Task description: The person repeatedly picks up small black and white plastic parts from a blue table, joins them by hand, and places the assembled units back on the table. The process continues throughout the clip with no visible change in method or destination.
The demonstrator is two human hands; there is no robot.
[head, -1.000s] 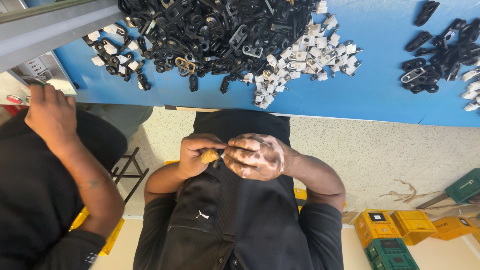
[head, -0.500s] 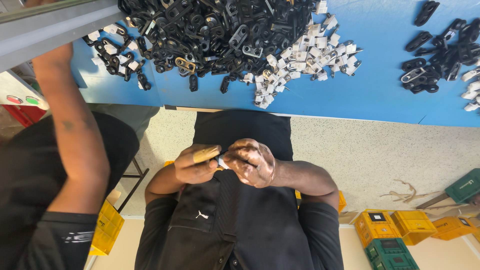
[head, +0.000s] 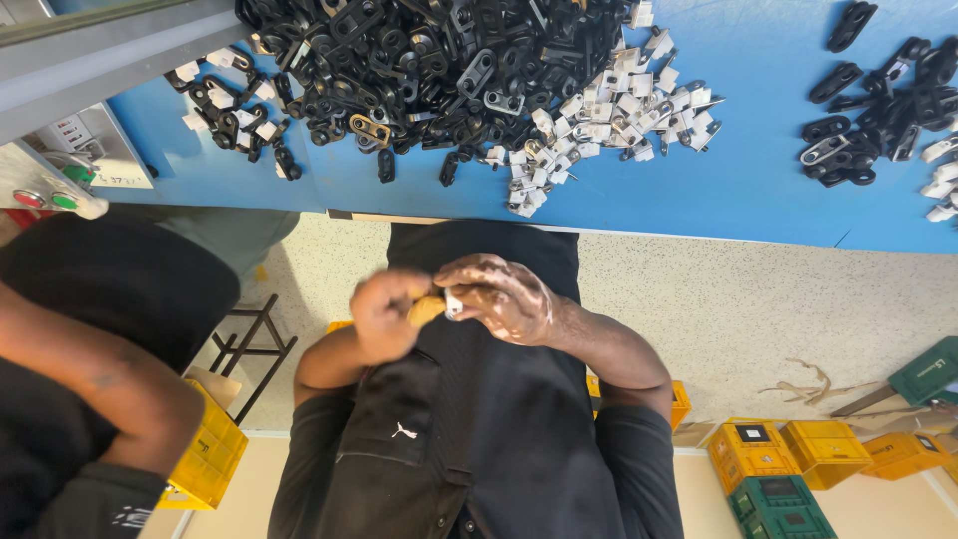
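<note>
My left hand (head: pixel 382 314) is closed in a fist around a tan, wooden-looking tool handle (head: pixel 427 310), held in front of my black shirt. Its tip meets a small white plastic part (head: pixel 454 302) pinched in the fingers of my right hand (head: pixel 506 297). The hands touch each other just below the near edge of the blue table (head: pixel 699 200). On the table lie a large heap of black metal and plastic parts (head: pixel 399 60) and a pile of small white parts (head: pixel 609 120).
A co-worker's arm (head: pixel 110 384) in black clothing fills the lower left. A grey control box with red and green buttons (head: pixel 45 195) stands at the left. More black parts (head: pixel 878 110) lie at the right. Yellow and green crates (head: pixel 798 459) stand on the floor.
The co-worker's arm, raised toward the table before, has dropped to the lower left. My left hand has turned around the tool handle against the white part.
</note>
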